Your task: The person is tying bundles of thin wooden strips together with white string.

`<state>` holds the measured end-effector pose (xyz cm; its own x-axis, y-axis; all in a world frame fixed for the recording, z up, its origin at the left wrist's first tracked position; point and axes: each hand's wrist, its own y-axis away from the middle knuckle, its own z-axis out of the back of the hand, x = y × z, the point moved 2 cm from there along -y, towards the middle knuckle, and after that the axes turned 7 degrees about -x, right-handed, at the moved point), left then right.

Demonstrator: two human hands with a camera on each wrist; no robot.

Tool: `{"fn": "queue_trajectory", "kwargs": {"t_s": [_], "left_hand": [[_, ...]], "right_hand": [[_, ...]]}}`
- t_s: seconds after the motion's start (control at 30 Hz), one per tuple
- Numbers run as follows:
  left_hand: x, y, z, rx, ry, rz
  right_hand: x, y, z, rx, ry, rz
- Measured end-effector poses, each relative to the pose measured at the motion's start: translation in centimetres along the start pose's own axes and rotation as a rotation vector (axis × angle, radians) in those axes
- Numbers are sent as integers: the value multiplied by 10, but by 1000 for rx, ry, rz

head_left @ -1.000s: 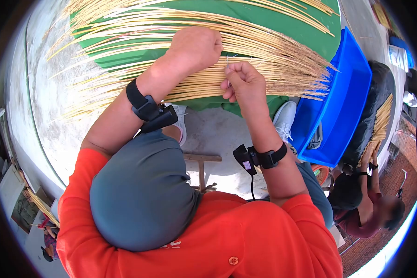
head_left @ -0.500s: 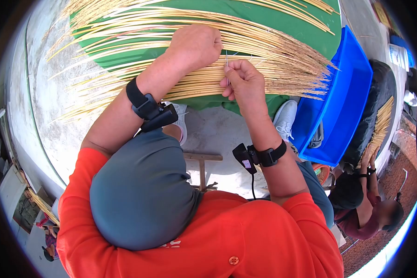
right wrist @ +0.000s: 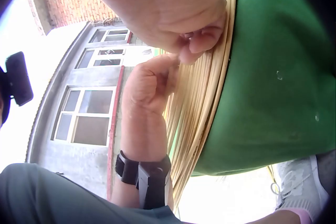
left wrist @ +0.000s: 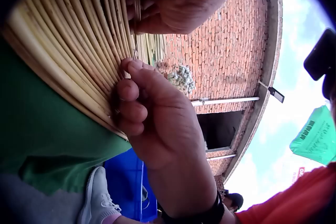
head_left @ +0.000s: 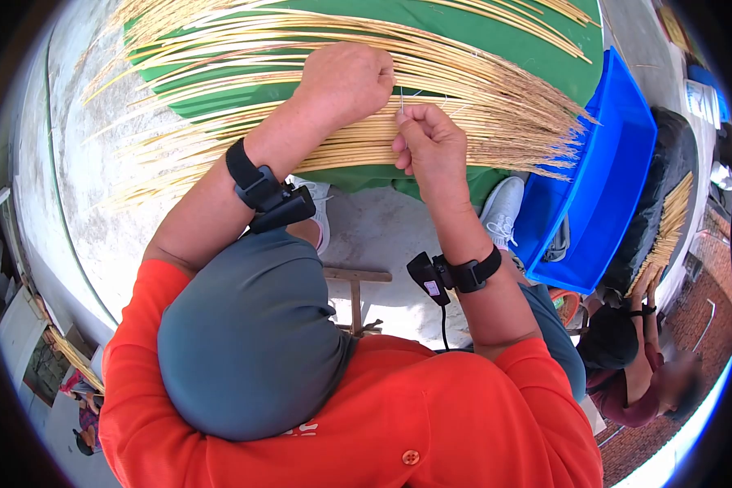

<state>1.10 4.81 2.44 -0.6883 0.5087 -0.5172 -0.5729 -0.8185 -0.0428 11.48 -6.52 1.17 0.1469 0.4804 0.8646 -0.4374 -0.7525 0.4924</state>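
A flat layer of long, pale, straw-like stalks (head_left: pixel 358 146) with feathery brown tips (head_left: pixel 537 134) lies across the green cloth. A thin, light thread (head_left: pixel 401 99) runs straight between my hands, over the stalks near the cloth's front edge. My left hand (head_left: pixel 346 81) is curled into a fist above the stalks and grips the thread's far part, its fingertips mostly hidden in the head view. Nearer to me, my right hand (head_left: pixel 435 150) pinches the thread between thumb and forefinger. In the left wrist view the right fingertips (left wrist: pixel 132 67) sit right at the outer stalks.
More stalks (head_left: pixel 512 24) lie farther back on the green cloth (head_left: pixel 537 57). A blue plastic bin (head_left: pixel 586 220) stands at the right, beside a white shoe (head_left: pixel 503 207). Beyond it, another person (head_left: pixel 626 350) reaches toward a stalk bundle (head_left: pixel 667 220). A wooden stand (head_left: pixel 355 297) is below.
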Motion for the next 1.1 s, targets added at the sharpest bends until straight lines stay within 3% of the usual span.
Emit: {"fn": "queue_trajectory", "kwargs": {"t_s": [1.1], "left_hand": [[3, 2, -7, 6, 117, -33]], "right_hand": [[-8, -4, -10, -112, -55, 40]]}}
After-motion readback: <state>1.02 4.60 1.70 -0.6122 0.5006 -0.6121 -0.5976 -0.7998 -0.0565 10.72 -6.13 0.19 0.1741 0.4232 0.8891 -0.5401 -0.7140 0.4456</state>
